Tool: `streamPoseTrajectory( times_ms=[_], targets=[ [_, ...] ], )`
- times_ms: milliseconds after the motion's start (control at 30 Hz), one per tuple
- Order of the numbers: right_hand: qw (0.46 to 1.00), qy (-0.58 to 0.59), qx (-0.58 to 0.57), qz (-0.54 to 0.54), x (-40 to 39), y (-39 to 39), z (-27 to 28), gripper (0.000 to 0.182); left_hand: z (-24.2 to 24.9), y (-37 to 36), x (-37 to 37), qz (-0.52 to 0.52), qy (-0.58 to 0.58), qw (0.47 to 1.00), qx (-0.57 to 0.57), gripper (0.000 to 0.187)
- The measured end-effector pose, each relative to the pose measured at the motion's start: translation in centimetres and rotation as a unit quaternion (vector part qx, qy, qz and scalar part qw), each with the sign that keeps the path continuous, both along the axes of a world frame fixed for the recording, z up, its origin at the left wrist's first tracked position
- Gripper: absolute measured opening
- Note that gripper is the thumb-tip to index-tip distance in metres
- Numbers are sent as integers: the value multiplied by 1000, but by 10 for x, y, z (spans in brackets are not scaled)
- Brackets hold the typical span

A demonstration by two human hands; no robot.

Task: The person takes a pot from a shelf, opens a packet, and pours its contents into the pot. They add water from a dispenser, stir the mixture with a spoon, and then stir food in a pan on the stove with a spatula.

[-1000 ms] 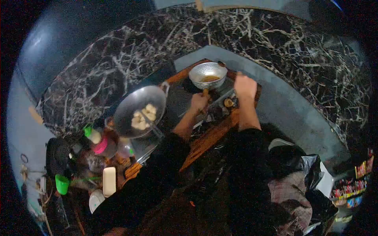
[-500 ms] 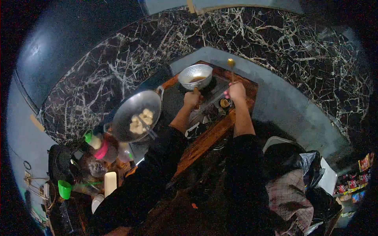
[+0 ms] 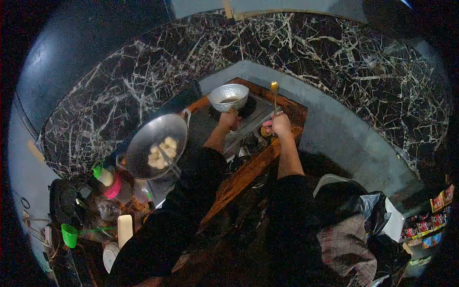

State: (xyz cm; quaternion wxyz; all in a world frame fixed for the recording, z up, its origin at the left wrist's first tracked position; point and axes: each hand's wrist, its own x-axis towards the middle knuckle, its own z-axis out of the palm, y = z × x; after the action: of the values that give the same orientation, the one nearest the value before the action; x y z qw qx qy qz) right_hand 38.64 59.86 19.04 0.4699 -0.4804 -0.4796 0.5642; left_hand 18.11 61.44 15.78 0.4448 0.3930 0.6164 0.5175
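Note:
My left hand (image 3: 229,120) is closed round the short handle of a hammered silver pan (image 3: 228,97), which holds a little brown liquid and sits over the stove (image 3: 249,106). To its right my right hand (image 3: 278,125) grips a long thin spoon (image 3: 274,88), held upright with its golden-looking bowl at the top, apart from the pan. At the left, a large metal wok (image 3: 155,131) holds several pale pieces of food (image 3: 169,141) and a pair of tongs (image 3: 170,164).
Left of my arm stand a green-capped bottle (image 3: 103,175), a pink-banded jar (image 3: 114,187), a green cup (image 3: 70,235) and a cream rectangular container (image 3: 125,229). Black plastic bags (image 3: 388,250) and a checked cloth (image 3: 348,248) lie at the right.
The whole view has shifted a little. The spoon's bowl has come lower and nearer the pan. My left hand keeps its hold on the pan handle.

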Motion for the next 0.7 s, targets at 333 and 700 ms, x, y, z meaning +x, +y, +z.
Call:
streamPoseTrajectory(
  times_ms=[333,700],
  targets=[
    [993,56,-81,70,8,1,-3,10,-24,15,6,-21,-1,1000,8,50],
    [948,-25,-164,273,-17,-7,-15,17,-3,-44,63,-78,81,987,117,37]
  ],
)
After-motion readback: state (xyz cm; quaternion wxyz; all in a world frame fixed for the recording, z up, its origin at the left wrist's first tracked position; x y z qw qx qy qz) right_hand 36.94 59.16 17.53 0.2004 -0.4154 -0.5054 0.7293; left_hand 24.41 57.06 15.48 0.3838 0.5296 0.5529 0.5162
